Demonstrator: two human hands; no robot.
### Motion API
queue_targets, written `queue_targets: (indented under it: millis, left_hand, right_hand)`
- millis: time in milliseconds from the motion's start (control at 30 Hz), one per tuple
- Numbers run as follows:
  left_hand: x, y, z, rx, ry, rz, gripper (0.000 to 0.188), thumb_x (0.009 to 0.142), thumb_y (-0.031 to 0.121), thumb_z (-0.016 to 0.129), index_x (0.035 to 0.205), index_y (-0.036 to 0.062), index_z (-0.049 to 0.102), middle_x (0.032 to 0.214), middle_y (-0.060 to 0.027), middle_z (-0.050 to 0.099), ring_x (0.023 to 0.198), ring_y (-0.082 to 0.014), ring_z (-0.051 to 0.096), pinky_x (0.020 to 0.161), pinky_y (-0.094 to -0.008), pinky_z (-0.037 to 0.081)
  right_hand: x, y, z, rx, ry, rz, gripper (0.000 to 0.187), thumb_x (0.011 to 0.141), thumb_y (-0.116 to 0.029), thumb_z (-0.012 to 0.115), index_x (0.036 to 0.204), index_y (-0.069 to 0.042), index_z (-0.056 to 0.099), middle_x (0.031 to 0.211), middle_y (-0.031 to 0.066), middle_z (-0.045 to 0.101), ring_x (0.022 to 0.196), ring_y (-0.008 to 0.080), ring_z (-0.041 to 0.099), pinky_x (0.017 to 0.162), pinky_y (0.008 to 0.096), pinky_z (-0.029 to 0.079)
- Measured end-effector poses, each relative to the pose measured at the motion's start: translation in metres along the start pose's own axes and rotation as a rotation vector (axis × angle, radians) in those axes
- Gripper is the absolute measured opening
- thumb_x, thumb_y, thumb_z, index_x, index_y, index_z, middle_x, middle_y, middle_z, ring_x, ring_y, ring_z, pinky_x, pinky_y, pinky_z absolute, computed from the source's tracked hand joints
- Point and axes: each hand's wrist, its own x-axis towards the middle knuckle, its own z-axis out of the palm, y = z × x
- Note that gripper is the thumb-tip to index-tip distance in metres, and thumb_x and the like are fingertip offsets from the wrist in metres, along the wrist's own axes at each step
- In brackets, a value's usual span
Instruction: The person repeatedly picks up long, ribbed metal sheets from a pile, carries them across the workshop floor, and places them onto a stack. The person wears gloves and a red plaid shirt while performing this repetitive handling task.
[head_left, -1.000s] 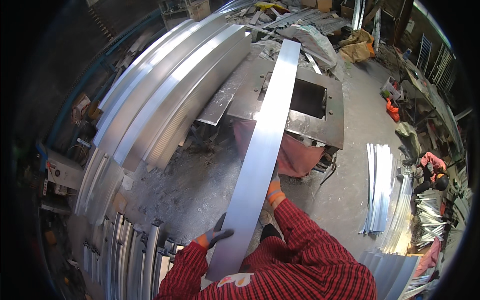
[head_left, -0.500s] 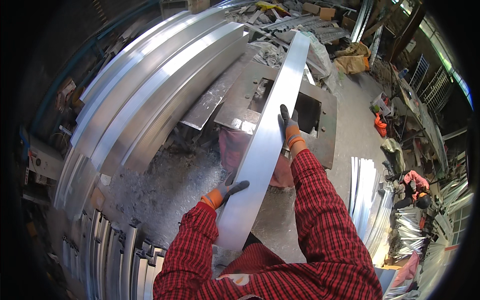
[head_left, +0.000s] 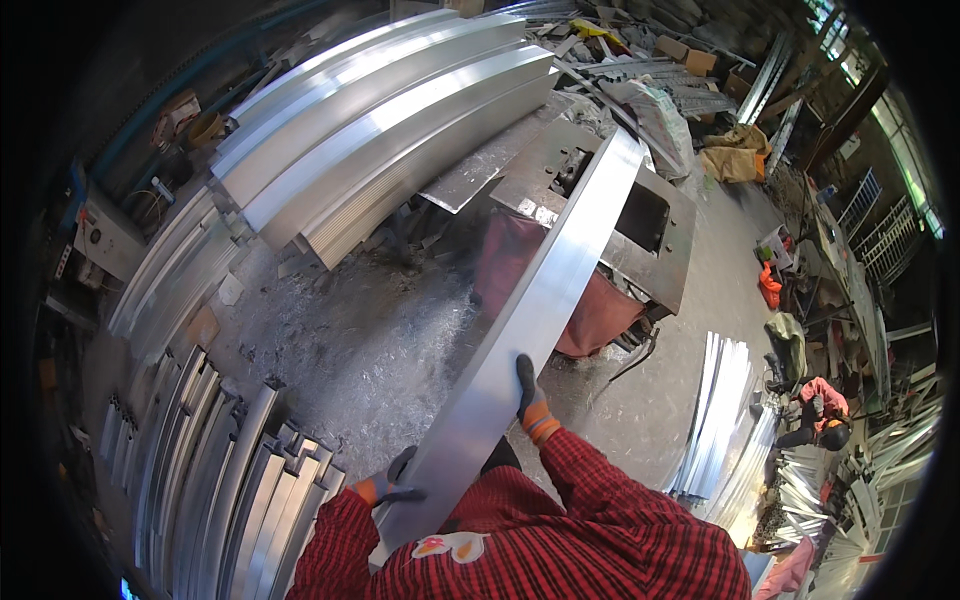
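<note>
A long, silvery rectangular metal profile slants from close to my body up toward the far right. Its far part passes over a metal-topped work stand with rectangular openings. I grip the near end's left edge with my left hand, in a grey and orange glove. Farther along, my right hand is closed on the right edge, its thumb lying on the upper face. The fingers of both hands are partly hidden beneath the profile.
Large silvery profiles are stacked at the far left. Shorter profiles stand bunched at the near left. Reddish cloth hangs under the stand. Thin bright strips lie at right, near a crouching person. Scrap fills the back.
The profile has come back toward me and its near end lies farther left. Both hands have moved nearer my body, the right one far more. My view has turned slightly left.
</note>
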Motion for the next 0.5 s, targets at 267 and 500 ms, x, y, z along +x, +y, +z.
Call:
queue_targets:
  millis: [267,500]
  left_hand:
    - [-0.103,-0.071,-0.004,-0.028,0.059,-0.081,0.12,0.071,0.041,0.089,0.158,0.0074,0.014,0.155,-0.0218,0.034,0.145,-0.0316,0.031,0.118,-0.043,0.029]
    - [-0.061,0.054,-0.023,-0.14,-0.059,-0.323,0.106,0.079,0.042,0.081,0.159,0.0087,0.019,0.147,-0.018,0.048,0.139,-0.0286,0.042,0.115,-0.0419,0.033]
  right_hand:
    - [-0.065,0.099,-0.011,0.225,-0.149,0.247,0.074,0.095,-0.064,0.053,0.137,-0.003,0.054,0.125,0.0103,0.063,0.113,0.0225,0.059,0.1,0.036,0.048]
    - [0.016,0.065,-0.009,0.754,-0.148,0.05,0.062,0.102,-0.056,0.045,0.137,-0.006,0.053,0.13,0.0083,0.061,0.116,0.0214,0.059,0.102,0.0363,0.048]
